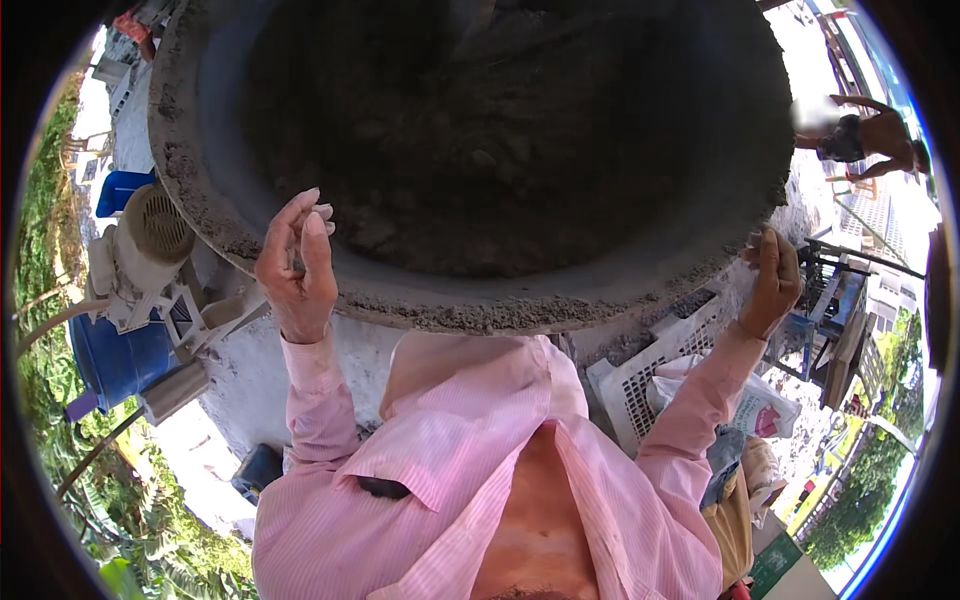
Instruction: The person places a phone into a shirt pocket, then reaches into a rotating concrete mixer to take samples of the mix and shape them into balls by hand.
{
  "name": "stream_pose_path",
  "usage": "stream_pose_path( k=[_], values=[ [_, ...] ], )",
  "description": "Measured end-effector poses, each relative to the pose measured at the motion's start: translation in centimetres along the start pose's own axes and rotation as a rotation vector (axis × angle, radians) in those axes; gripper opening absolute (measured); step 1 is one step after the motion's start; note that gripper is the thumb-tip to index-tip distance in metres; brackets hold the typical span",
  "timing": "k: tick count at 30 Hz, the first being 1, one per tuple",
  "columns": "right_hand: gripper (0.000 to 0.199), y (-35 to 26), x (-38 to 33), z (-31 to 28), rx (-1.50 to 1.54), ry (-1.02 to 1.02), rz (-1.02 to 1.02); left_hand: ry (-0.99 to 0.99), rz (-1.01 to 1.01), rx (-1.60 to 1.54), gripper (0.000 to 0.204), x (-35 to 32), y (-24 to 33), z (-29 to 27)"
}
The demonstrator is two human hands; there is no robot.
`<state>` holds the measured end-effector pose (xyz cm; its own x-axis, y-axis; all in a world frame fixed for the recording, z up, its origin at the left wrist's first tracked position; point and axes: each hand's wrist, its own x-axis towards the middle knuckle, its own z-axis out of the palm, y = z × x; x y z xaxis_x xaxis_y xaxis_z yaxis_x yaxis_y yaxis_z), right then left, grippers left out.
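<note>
Basin (480,318) holds dark mixture (480,160), right fingers (769,255) at rim (700,270).

Pink, finely striped, that's the shirt (345,530)! Grey crusts the round basin (480,318), near-black within, while the barrel (125,362) shows blue and the foliage (40,300) bright green.

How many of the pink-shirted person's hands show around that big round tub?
2: the left hand is by the lower-left rim of the tub, and the right hand is by its lower-right rim.
</note>
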<state>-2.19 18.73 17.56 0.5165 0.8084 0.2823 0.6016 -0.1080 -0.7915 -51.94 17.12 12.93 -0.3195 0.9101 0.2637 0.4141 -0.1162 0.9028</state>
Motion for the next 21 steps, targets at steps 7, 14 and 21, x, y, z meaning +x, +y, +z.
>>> stream_pose_path(
  k=[7,14,21],
  values=[
    [0.022,-5.5,7.7,14.5,-0.543,-0.995,-0.614,0.178,-0.082,0.1,0.027,-0.3,0.1,0.5],
    [0.026,0.2,3.6,32.9,-0.843,-1.465,-0.874,0.117,-0.166,0.254,0.027,0.2,0.0,0.6],
    [0.027,9.0,-4.0,39.4,-0.591,-1.599,-1.042,0.179,-0.238,0.291,0.025,0.1,-0.4,0.3]
  ],
)
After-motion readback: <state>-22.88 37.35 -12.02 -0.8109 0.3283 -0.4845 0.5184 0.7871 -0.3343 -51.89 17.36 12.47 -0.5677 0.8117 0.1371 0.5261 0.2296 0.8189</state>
